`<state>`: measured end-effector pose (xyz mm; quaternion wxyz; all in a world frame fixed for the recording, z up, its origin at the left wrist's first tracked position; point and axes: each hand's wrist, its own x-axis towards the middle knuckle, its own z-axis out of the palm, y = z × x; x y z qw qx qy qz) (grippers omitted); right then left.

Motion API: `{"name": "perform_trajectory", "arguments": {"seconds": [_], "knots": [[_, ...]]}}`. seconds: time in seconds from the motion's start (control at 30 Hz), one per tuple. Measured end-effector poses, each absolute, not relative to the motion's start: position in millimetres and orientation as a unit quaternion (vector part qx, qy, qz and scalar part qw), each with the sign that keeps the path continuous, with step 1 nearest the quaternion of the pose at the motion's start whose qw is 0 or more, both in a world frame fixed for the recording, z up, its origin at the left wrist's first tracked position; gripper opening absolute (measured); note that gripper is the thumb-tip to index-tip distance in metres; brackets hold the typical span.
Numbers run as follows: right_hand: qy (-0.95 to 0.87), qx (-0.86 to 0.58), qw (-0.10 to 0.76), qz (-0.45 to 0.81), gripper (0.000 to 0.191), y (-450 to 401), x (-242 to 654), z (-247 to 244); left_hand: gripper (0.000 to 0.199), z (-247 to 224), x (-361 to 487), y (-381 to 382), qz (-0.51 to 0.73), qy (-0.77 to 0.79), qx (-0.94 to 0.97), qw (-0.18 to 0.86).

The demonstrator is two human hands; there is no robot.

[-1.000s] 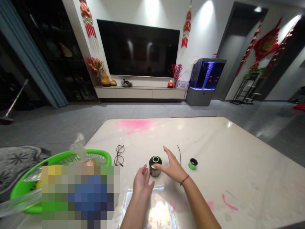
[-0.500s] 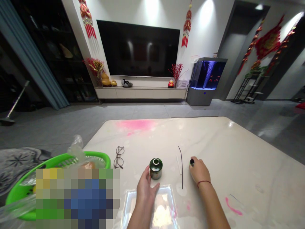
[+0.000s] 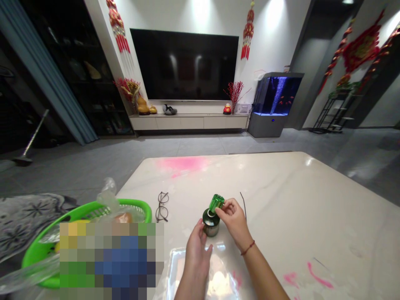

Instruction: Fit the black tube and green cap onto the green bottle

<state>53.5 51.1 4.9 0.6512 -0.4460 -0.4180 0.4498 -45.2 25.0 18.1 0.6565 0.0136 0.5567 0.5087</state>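
A dark green glass bottle (image 3: 211, 225) stands upright on the pale table (image 3: 275, 187). My left hand (image 3: 197, 250) is beside it, fingers apart and fingertips at its left side. Pinched in my right hand (image 3: 233, 216) is a shiny green cap (image 3: 216, 203), tilted just over the white-rimmed mouth of the bottle. Whether the cap touches the rim cannot be told. A thin dark stick (image 3: 243, 204) lies partly hidden behind my right hand.
Eyeglasses (image 3: 162, 206) lie left of the bottle. A green basket (image 3: 134, 203) with plastic bags stands at the left, partly pixelated. A clear tray or sheet (image 3: 171, 271) lies near the front edge. Pink stains (image 3: 184, 163) mark the tabletop.
My right hand has moved left to the bottle, and the green cap is now above its mouth. The view has shifted slightly. My left hand stays beside the bottle.
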Motion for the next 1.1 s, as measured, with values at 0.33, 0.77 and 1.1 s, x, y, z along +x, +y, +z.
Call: {"name": "perform_trajectory", "arguments": {"seconds": [0.33,0.77,1.1], "knots": [[-0.629,-0.48,0.52,0.32,0.042,48,61,6,0.015,30,-49,19,0.48,0.518,-0.009,0.708],[-0.656,-0.562,0.442,0.24,0.036,38,53,9,0.008,32,-46,18,0.5,0.486,-0.012,0.717],[-0.666,-0.573,0.415,0.235,0.052,33,58,7,0.01,31,-44,17,0.514,0.461,-0.006,0.723]]}}
